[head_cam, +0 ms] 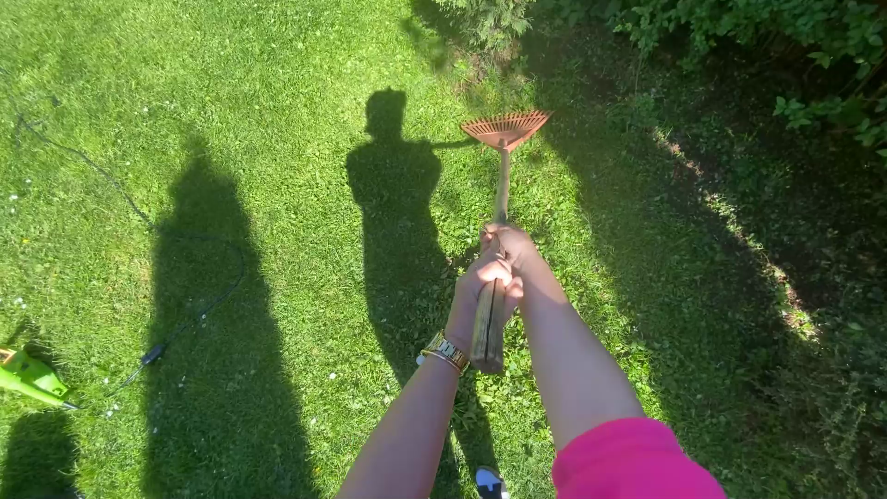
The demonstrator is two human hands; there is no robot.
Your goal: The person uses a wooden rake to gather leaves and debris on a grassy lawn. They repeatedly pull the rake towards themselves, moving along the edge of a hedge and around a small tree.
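Over sunlit, tufted lawn (277, 139), both hands wrap the worn wooden handle (489, 323): right hand (510, 245) ahead, left hand (482, 286) behind, each grip pressed tight around it. At twelve o'clock the rust-orange fan rake (505, 128) spreads thin tines on the grass.

Sunny lawn (277, 139) all around, with little white flowers dotted in it. A thin dark cable (199, 310) snakes across the grass to a lime-green garden tool (30, 377) at the left edge, maybe a trimmer. Leafy hedge (785, 46) top right, two long shadows.
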